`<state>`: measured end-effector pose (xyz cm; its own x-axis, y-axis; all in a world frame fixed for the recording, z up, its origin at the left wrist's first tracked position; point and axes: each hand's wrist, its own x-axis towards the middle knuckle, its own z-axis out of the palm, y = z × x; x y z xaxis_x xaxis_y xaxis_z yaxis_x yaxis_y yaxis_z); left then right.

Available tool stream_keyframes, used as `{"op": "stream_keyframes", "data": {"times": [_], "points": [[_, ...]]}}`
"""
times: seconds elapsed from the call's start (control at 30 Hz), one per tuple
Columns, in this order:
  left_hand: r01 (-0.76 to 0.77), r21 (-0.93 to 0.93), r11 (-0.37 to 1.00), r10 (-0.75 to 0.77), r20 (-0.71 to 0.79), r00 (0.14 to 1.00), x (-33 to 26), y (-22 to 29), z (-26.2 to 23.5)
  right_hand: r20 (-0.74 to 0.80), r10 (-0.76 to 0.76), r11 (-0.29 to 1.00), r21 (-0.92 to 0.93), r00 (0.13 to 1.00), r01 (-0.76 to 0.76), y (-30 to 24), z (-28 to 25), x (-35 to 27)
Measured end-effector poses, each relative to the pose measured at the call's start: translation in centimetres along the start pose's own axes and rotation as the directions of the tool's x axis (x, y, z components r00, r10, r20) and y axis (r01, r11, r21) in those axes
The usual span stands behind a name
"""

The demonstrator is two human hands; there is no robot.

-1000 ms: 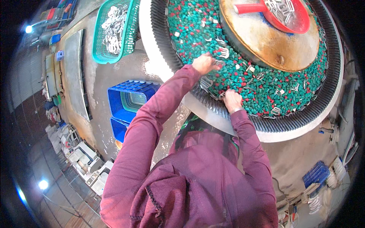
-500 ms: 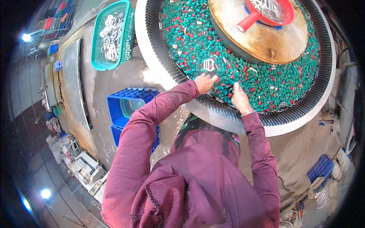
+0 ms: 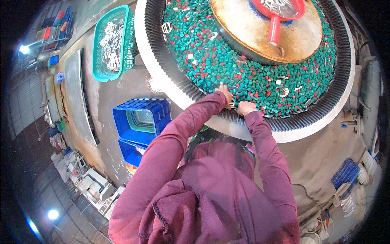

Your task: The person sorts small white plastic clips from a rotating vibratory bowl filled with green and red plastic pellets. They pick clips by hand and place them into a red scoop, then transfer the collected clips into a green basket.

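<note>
Both hands work at the near edge of a round machine bowl [image 3: 143,38] filled with small green and red tumbling chips [image 3: 211,67]. My left hand [image 3: 223,92] is closed, its fingertips against the chips; a pale metal buckle [image 3: 232,104] shows at its palm side. Just to the right, my right hand [image 3: 245,107] has its fingers curled in at the ribbed black inner wall [image 3: 290,125]. What it holds, if anything, is hidden. Loose metal buckles lie among the chips, including one slotted buckle [image 3: 166,28] at the far left and a curved one [image 3: 284,92] right of my hands.
A red pan [image 3: 274,32] with metal pieces rests on the bowl's rusty centre lid [image 3: 231,24]. On the left stand a turquoise basket [image 3: 97,61] of metal pieces and stacked blue crates [image 3: 122,122]. Another blue crate [image 3: 345,173] sits at the far right.
My right hand has moved left, close to my left hand, and its fingers have curled. The chips and loose buckles have shifted. The red pan's handle has swung to point toward me.
</note>
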<state>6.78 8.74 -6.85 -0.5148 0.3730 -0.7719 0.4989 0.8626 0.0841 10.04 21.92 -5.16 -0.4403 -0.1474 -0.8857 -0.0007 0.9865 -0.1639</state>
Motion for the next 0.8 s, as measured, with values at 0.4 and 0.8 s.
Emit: {"op": "stream_keyframes", "data": {"times": [0.4, 0.8], "points": [[-0.338, -0.494, 0.801, 0.518, 0.29, 0.805, -0.9, -5.2, -3.7, -0.171, -0.257, 0.905, 0.302, 0.951, 0.299, 5.4, -1.4, -2.8], [0.102, -0.979, 0.175, 0.184, 0.134, 0.974, -3.6, -7.9, -7.2, -0.283, -0.292, -0.31, 0.932, 0.914, 0.189, 4.8, -3.4, -8.0]]}}
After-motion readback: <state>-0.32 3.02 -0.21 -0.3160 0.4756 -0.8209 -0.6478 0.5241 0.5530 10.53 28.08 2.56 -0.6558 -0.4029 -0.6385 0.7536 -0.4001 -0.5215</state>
